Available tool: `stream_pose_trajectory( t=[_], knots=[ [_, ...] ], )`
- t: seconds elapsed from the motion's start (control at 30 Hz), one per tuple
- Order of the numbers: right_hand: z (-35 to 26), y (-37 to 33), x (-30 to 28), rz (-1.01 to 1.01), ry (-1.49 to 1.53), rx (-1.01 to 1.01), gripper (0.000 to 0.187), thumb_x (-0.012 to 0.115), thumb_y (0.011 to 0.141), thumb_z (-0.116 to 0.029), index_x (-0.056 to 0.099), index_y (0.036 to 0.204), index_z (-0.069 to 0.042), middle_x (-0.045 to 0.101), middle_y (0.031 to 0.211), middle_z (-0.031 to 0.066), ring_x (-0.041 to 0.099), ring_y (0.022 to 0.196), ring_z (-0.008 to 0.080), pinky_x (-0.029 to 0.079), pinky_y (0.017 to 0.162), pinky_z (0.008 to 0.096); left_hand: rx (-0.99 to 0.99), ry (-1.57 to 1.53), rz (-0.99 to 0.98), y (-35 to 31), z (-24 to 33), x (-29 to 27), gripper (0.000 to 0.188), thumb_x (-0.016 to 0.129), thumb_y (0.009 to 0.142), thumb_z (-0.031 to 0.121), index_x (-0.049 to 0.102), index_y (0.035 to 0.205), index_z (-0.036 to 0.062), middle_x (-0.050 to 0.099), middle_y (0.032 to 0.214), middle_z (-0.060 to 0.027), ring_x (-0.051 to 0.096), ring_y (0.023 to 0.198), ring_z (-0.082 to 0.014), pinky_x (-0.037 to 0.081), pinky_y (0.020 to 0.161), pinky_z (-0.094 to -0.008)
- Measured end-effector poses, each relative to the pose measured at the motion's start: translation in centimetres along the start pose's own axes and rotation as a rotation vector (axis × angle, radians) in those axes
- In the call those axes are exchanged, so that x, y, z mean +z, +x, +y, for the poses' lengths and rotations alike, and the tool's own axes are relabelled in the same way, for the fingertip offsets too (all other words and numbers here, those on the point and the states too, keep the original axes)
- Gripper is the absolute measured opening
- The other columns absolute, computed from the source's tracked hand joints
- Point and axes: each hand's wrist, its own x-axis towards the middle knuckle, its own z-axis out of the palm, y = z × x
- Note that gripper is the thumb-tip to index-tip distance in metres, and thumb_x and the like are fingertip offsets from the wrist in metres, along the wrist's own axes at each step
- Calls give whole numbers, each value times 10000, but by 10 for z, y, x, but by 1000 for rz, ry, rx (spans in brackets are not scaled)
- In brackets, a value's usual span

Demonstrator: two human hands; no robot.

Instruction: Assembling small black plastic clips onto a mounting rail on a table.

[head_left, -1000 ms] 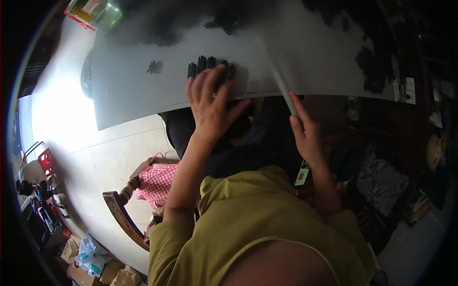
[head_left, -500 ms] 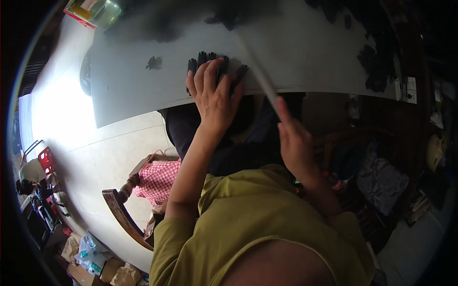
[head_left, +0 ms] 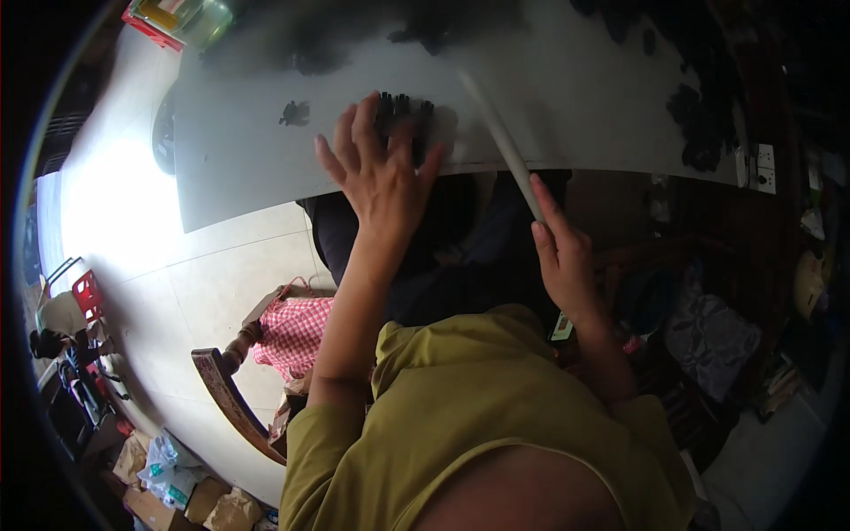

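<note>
My left hand (head_left: 379,181) is over the near part of the grey tabletop (head_left: 248,168), fingers spread. Its thumb side partly covers a short row of small black pieces (head_left: 404,104) with notched ends; whether it touches them I cannot tell. In my right hand (head_left: 564,261) is a long pale stick (head_left: 498,128), gripped at its near end with the index finger laid along it. The stick slants up and leftward over the tabletop, its far tip blurred. A separate small black piece (head_left: 294,112) lies to the left of the row.
Black heaps (head_left: 425,34) lie farther back, with more black pieces (head_left: 695,124) along the right side. A container in a red tray (head_left: 177,19) stands at the far left corner. Below are a wooden chair arm (head_left: 232,389) and a red checked cloth (head_left: 294,329).
My left hand has come off the black pieces and shifted left, its fingers spreading. The black pieces now sit closer together. My right hand and the stick have moved slightly right.
</note>
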Motion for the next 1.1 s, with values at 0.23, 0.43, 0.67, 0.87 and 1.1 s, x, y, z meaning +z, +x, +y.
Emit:
stream_pose_trajectory(
  t=[0.23, 0.43, 0.67, 0.87, 1.1],
  knots=[
    [-14, 4, 3, 94, -78, -196, 584, 540, 911, -22, 390, 1443, -208, 573, 739, 148, 579, 613, 262, 497, 593, 367, 18, -88, -105, -5, 3, 3, 250, 744, 708, 232, 648, 928, 162, 464, 1327, -68, 373, 1295, -314, 163, 1080, -593],
    [-2, 2, 21, -109, -249, 32, 581, 542, 906, -13, 407, 1429, -227, 596, 807, 173, 614, 698, 319, 503, 632, 373, 41, -128, -106, -10, 4, 4, 229, 730, 715, 219, 638, 903, 126, 455, 1318, -75, 378, 1286, -298, 178, 1079, -599],
    [2, 6, 9, 33, -35, -105, 561, 543, 919, -32, 410, 1429, -226, 614, 794, 168, 618, 684, 279, 508, 646, 360, 22, -127, -23, -8, -7, -11, 309, 777, 688, 342, 649, 887, 143, 467, 1298, -68, 381, 1283, -300, 197, 1067, -597],
    [0, 7, 8, 33, -40, -129, 565, 546, 914, -13, 414, 1429, -205, 599, 777, 155, 591, 654, 246, 502, 635, 347, 10, -61, -75, -3, -11, 0, 309, 746, 706, 228, 614, 967, 130, 449, 1319, -111, 369, 1290, -340, 192, 1052, -636],
    [-6, 5, 23, 101, -215, -167, 626, 567, 889, -14, 390, 1441, -249, 533, 688, 121, 566, 591, 270, 482, 547, 391, -13, -113, -97, -9, -4, 0, 269, 761, 702, 223, 623, 922, 154, 475, 1299, -66, 383, 1291, -307, 170, 1082, -597]
  ],
)
